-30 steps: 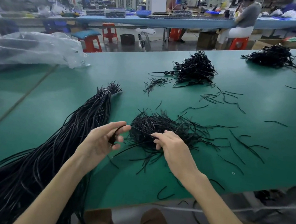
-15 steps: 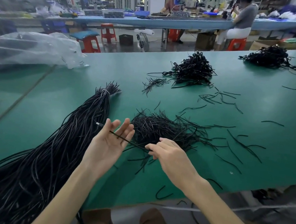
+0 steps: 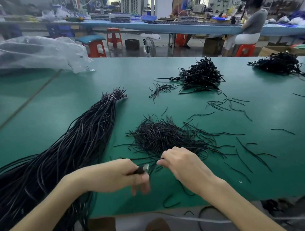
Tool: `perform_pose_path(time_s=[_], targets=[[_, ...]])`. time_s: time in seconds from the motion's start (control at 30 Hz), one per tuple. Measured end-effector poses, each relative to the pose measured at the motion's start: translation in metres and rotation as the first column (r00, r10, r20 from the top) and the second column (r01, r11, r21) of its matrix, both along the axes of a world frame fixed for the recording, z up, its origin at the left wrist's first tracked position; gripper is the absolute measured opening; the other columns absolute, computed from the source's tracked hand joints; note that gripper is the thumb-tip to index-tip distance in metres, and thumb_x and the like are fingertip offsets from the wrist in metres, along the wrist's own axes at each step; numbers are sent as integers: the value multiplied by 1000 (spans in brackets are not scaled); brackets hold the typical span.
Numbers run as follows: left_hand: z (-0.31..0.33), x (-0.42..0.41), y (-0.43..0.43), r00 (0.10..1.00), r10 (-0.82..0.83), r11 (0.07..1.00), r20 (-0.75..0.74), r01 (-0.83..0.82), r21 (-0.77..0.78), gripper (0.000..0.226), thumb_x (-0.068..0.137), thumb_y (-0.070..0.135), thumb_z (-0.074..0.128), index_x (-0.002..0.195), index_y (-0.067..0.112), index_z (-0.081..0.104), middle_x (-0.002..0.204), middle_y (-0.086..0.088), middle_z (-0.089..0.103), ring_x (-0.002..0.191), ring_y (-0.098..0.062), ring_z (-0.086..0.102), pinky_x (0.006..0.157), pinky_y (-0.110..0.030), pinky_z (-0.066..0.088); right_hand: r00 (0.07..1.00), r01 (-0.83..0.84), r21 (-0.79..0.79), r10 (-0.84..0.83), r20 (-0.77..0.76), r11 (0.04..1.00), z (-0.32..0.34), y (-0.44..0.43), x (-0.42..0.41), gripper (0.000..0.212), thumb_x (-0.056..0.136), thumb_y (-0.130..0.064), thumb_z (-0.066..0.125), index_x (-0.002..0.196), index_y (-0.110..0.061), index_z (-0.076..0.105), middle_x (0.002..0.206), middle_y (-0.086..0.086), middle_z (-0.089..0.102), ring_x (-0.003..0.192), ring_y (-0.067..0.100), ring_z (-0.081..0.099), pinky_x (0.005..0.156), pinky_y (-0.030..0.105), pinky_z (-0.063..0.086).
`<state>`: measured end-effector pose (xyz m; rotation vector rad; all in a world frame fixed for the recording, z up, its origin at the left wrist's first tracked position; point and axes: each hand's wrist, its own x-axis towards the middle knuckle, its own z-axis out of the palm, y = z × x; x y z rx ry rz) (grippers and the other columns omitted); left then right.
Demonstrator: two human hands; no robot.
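Note:
My left hand (image 3: pixel 120 176) holds a black cable plug with a metal tip (image 3: pixel 143 168) near the front of the green table (image 3: pixel 261 111). My right hand (image 3: pixel 184 164) pinches thin black ties at the near edge of a loose pile of ties (image 3: pixel 164 135). A long tied bundle of black cables (image 3: pixel 73 148) lies to the left of both hands and runs off the table's front corner.
A heap of finished coiled cables (image 3: pixel 201 75) sits mid-table, with further heaps (image 3: pixel 277 62) at the far right. Stray ties (image 3: pixel 247 153) lie scattered to the right. A clear plastic bag (image 3: pixel 34 52) rests far left. People sit at a bench behind.
My left hand was spread open with a tie across the palm; it has dropped toward the table edge and closed around the cable plug. My right hand moved slightly nearer.

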<state>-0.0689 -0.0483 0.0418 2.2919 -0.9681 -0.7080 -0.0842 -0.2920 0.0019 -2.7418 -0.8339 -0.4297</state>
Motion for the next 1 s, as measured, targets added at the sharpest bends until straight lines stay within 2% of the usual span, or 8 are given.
perform_pose_path(time_s=[0.17,0.2,0.23,0.43,0.6,0.7,0.8,1.0], targets=[[-14,4,-12,972,230,954,-53,-236,-187,36,108,37,39,140,34,56,115,28,56,100,10,43,110,-33,14,957,102,529,63,-285,842,15,21,-10,33,108,-45,38,91,-22,55,70,-16,53,63,9,47,62,34,42],[-16,5,-12,954,248,911,-169,-290,-295,33,107,39,38,133,41,58,114,24,55,104,7,45,89,-15,38,953,103,595,91,-288,797,18,26,-12,34,109,-44,38,92,-22,56,67,-12,52,61,13,45,59,39,42],[-18,5,-13,924,257,861,-282,-352,-366,34,106,43,36,125,44,64,123,21,58,115,4,51,112,-25,41,950,102,642,117,-290,759,20,32,-13,34,110,-43,38,94,-19,58,67,-4,51,61,20,46,59,42,43],[-31,6,-21,824,-27,695,-565,-391,-603,60,107,51,28,155,18,44,157,-21,43,147,-38,38,123,-42,32,970,62,732,131,-204,679,22,54,-18,30,110,-34,44,93,-16,62,64,-9,54,58,13,48,55,29,41],[-30,8,-24,848,1,556,-529,-440,-705,59,110,48,23,154,16,44,158,-2,47,147,-21,42,120,-41,36,948,51,741,200,-246,670,15,58,-22,23,110,-30,44,106,-19,64,68,-3,57,60,10,49,60,23,43],[-20,6,-27,812,-56,303,-582,-541,-784,62,109,48,22,146,7,50,141,-6,63,133,-19,58,104,-28,50,917,63,707,239,-320,705,4,58,-22,24,111,-28,44,97,-20,61,65,2,55,58,7,47,60,18,39],[0,6,-12,783,-158,141,-601,-585,-799,49,109,45,34,97,10,66,65,6,60,63,-11,62,69,-27,52,862,154,672,233,-449,725,-10,51,-18,28,109,-31,47,87,-25,63,63,-1,53,57,11,45,58,25,39],[8,-2,0,983,43,957,-176,-92,-277,48,107,48,42,87,15,72,57,-1,69,40,-16,53,47,-23,45,817,285,602,139,-560,746,-10,37,4,32,105,-12,51,75,-14,61,72,8,60,69,14,46,66,39,42]])
